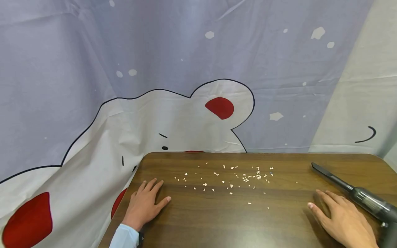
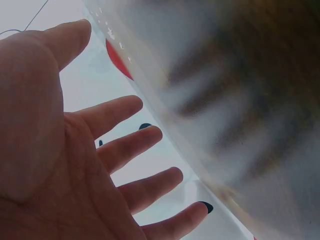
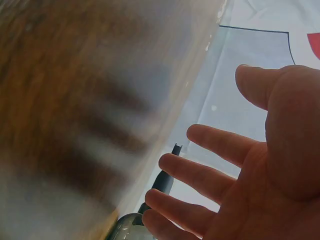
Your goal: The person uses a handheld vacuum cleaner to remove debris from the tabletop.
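Dark wood grain covers the surface (image 1: 217,213), and both of the person's hands lie flat on it, well apart, one toward each side. The left hand (image 1: 145,204) rests palm down near the surface's left edge, fingers straight and slightly spread, thumb pointing toward the middle; a pale blue sleeve (image 1: 124,237) shows at the wrist. It holds nothing. The left wrist view shows the same hand (image 2: 65,165) from below the palm, fingers (image 2: 135,145) extended and separated, the wood only a blur beside them.

The right hand (image 1: 342,217) also lies palm down with straight, relaxed fingers, gripping nothing. Just beside it, on its outer side, lies a handheld vacuum (image 1: 359,196), dark grey with a long narrow black nozzle that points toward the surface's far edge. From the head view the fingers sit very close to the vacuum's body, but whether they touch it cannot be told. In the right wrist view the hand (image 3: 260,170) is open, and the vacuum (image 3: 162,182) shows beyond the fingertips.

Between the two hands, toward the far half of the surface, small white crumbs (image 1: 235,179) are scattered in a loose band, thickest right of centre. Behind the surface hangs a grey-lilac cloth (image 1: 173,69) printed with a white cartoon figure and red patches.
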Demonstrator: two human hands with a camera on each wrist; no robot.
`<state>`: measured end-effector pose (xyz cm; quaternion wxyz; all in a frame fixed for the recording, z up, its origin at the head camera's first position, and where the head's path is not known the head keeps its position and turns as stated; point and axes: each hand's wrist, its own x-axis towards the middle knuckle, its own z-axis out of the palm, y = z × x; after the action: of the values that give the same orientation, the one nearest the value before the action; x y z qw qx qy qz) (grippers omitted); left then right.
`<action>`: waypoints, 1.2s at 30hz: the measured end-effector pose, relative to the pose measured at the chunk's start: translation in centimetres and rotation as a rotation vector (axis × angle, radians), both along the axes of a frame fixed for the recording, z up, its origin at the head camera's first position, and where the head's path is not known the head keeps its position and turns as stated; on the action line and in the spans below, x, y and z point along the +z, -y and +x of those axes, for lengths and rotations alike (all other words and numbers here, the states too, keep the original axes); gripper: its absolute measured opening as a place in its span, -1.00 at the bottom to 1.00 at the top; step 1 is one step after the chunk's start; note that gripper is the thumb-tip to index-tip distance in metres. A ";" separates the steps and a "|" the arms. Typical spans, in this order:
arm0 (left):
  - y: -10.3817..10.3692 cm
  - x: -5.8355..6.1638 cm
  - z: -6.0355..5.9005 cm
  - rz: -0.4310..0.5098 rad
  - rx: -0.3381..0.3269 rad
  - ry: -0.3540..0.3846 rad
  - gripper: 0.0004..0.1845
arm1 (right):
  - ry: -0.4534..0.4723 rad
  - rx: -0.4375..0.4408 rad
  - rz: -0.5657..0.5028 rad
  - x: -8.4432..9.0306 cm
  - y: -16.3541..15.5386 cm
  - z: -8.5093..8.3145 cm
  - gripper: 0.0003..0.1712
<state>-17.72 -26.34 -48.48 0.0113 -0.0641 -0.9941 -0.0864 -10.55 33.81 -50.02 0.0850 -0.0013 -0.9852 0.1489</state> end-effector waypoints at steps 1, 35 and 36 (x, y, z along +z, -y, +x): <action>0.0 0.0 0.0 0.000 0.001 0.002 -0.17 | 0.007 -0.001 -0.002 0.1 0.0 0.0 -0.16; -0.5 0.5 -0.7 0.003 -0.013 -0.025 -0.18 | -0.090 -0.472 -0.331 3.0 -4.6 1.7 -0.22; -0.5 0.5 -0.7 0.002 -0.014 -0.026 -0.18 | -0.119 -0.486 -0.346 2.9 -4.7 1.7 -0.25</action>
<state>-18.39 -25.80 -47.97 0.0235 -0.0721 -0.9933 -0.0868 -8.80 38.46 -47.16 0.1741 -0.2428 -0.9094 0.2895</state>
